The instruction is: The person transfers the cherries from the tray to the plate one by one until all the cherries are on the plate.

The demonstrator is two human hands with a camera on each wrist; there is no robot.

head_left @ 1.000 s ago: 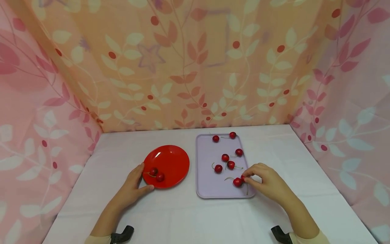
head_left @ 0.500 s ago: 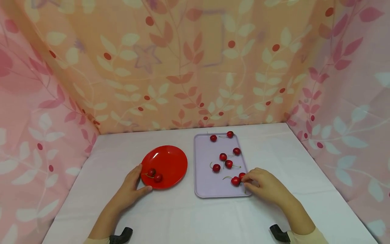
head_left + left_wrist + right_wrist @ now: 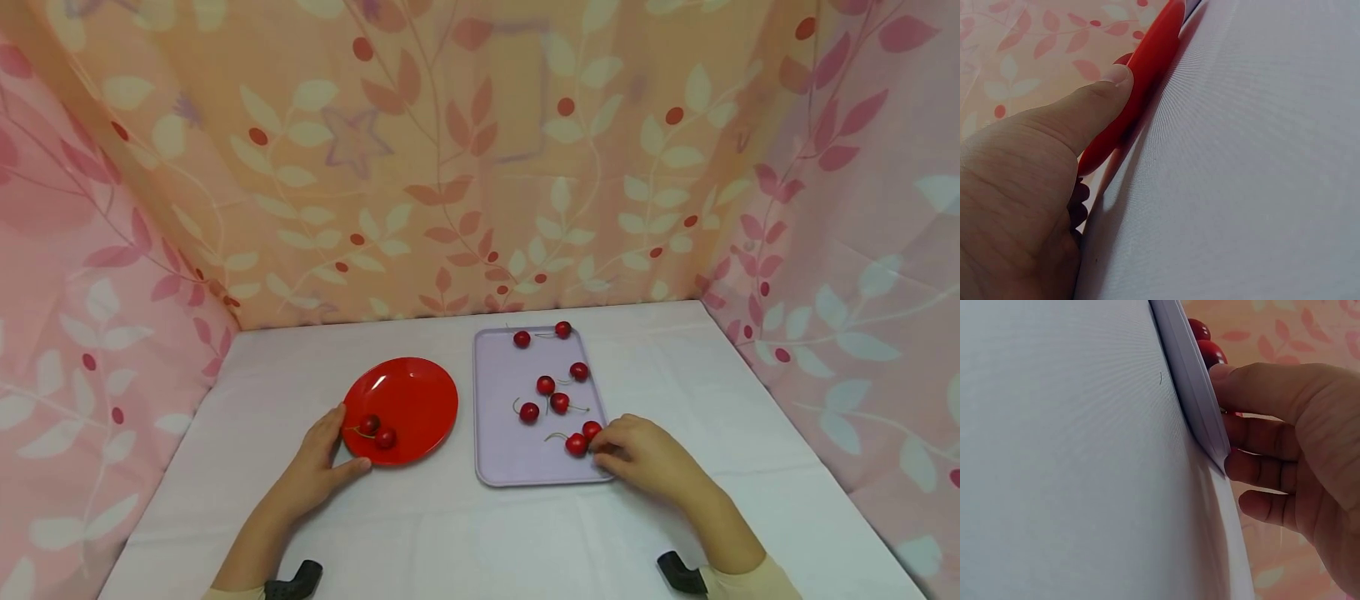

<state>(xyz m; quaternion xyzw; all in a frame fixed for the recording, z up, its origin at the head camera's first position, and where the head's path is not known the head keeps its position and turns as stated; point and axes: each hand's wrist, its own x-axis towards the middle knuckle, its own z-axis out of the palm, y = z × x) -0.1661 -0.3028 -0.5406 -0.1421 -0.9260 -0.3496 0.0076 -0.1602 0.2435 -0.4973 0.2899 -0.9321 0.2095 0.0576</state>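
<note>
**Hands at plate and tray**

Lower centre, the right hand (image 3: 637, 454) pinches a cherry (image 3: 592, 430) on the lilac tray (image 3: 502, 454). Left of it, the left hand (image 3: 318, 462) grips the red plate (image 3: 416, 396) rim on the surface (image 3: 465, 533).

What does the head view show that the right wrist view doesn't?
Only the head view shows the red plate with two cherries on it, the left hand gripping its rim, and all eight cherries across the lilac tray. Only the right wrist view shows the tray's near corner edge-on, with the fingers curled beyond it. Both show the right hand at that corner, beside the nearest cherries.
</note>
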